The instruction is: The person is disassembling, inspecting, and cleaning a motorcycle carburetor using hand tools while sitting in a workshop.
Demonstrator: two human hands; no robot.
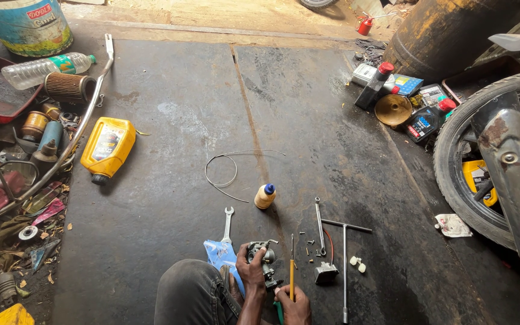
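Observation:
My left hand [251, 272] grips a small grey metal carburettor [262, 253] just above the floor at the bottom centre. My right hand [294, 306] is closed around a screwdriver with a yellow shaft [292, 278] that points up beside the carburettor. My knee in dark trousers [194, 292] is at the bottom left of the hands. A blue rag [221, 253] lies under the left hand.
On the dark floor lie a spanner [228, 221], a small yellow bottle with a blue cap [265, 196], a T-handle wrench [344, 265], a loop of wire [227, 171] and a yellow oil can [109, 146]. A motorcycle wheel [482, 156] stands at the right; scrap clutters the left edge.

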